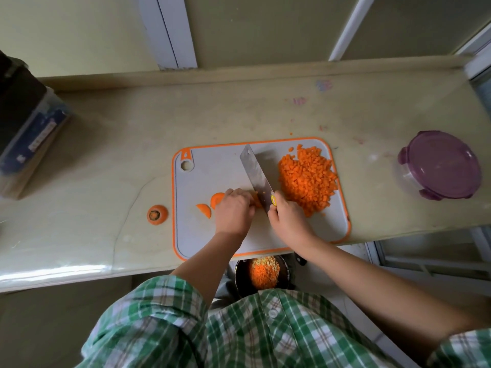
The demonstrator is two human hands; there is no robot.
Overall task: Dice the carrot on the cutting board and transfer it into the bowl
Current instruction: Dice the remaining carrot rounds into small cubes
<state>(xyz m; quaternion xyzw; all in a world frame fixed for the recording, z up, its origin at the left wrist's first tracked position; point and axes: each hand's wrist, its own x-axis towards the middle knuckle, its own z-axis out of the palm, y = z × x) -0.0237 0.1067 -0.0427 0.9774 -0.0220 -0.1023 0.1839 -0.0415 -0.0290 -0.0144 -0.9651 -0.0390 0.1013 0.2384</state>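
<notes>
Below counter edge: one bowl (264, 273), part-filled with dice, likely parked to catch scrapings. On cutting board (212, 168): left hand (233, 208) curled over carrot piece (255, 201), pinning it; right hand (287, 219) wrapped round cleaver (256, 176) handle. Two half-slices (204, 209) queued left. One diced pile (305, 179) right, clear of the blade. Off-board: one carrot top (157, 214), one lidded container (442, 166).

One head-worn wide-angle camera looks steeply down, close over the counter (106, 155). The board (212, 166) lies at frame centre, the wall (79, 35) at 12 o'clock, and the wearer's shirt (239, 335) at 6 o'clock.
</notes>
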